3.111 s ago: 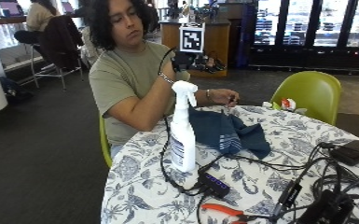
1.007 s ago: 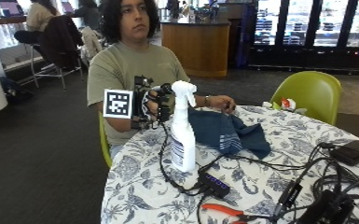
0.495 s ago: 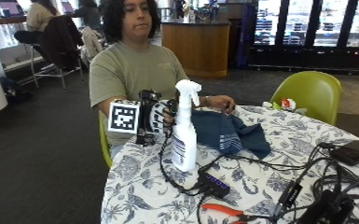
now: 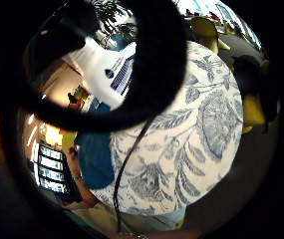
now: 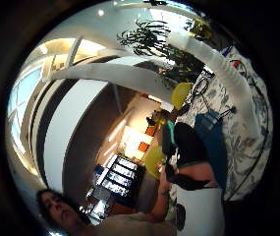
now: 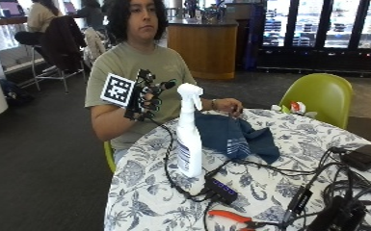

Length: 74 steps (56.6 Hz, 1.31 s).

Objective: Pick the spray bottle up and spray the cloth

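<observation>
White plastic, the spray bottle [image 6: 189, 131] stands upright on the floral tabletop [image 6: 281, 144], with the blue cloth [image 6: 235, 136] just beside it under your bare hand [image 6: 229, 106]. Your gloved right hand [image 6: 148, 98] hovers near the bottle's head, fingers loosely curled, holding nothing. Close around the neck below the trigger, nozzle toward the cloth. The bottle's label is printed, but unreadable.

This looks like a café or canteen: glass-fronted drink fridges [image 6: 313, 29] line the wall at one o'clock, a curved wooden counter [image 6: 205, 48] stands at twelve, and lime-green chairs [image 6: 320, 94] ring a round desk [image 6: 268, 159] under a floral cloth, on dark carpet [image 6: 44, 168].
</observation>
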{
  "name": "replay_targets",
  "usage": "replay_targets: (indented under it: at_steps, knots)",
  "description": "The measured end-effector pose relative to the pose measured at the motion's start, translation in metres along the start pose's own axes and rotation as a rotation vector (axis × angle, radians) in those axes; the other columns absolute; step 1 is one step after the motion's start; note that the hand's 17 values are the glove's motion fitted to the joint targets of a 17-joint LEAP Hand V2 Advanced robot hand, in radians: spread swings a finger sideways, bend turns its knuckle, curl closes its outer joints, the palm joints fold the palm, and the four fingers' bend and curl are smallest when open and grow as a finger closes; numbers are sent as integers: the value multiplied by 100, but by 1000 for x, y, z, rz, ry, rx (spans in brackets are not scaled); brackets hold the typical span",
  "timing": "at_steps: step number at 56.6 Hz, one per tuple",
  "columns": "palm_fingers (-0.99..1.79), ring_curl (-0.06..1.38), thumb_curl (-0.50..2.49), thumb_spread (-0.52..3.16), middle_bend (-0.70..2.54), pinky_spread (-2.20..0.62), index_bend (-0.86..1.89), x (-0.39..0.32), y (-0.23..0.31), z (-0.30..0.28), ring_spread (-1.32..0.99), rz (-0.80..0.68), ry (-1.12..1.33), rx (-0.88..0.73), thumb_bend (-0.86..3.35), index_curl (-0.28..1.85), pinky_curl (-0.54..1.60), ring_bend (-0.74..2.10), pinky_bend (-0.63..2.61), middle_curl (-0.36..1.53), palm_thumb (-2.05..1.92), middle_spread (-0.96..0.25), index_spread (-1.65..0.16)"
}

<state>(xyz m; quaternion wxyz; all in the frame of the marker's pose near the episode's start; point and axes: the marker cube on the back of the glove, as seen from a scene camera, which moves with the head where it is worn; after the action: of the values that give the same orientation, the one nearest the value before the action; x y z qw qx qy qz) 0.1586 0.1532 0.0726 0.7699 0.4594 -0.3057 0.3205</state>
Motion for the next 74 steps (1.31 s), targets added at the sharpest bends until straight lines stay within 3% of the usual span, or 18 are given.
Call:
replay_targets:
  at_steps: [22, 28, 34, 38, 52, 63, 74]
  knots:
    - [19, 36, 43, 106, 19, 25, 12, 0, 63, -31, 5, -119, 42, -132, -3, 31, 39, 40, 48, 40, 62, 10, -29]
    - [19, 36, 41, 105, 19, 25, 13, 0, 71, -31, 6, -74, 43, -170, -3, 29, 38, 39, 48, 39, 61, 10, -29]
    - [20, 35, 41, 103, 19, 26, 13, 1, 60, -24, 7, -27, 48, -109, -3, 28, 38, 39, 47, 37, 61, 11, -29]
    - [20, 35, 40, 103, 19, 26, 13, 2, 61, -23, 7, -65, 32, -184, -3, 27, 37, 39, 47, 37, 61, 11, -29]
    - [24, 34, 39, 102, 19, 25, 13, 12, -4, 10, 6, -57, -100, -168, -2, 25, 37, 39, 47, 36, 65, 11, -27]
    - [26, 34, 40, 101, 19, 24, 12, 18, -80, 56, 5, 67, -230, 87, -2, 24, 36, 43, 47, 35, 72, 11, -26]
    - [30, 36, 40, 99, 19, 19, 10, 19, -114, 75, 2, 51, -215, 149, -3, 22, 36, 49, 46, 34, 74, 9, -24]
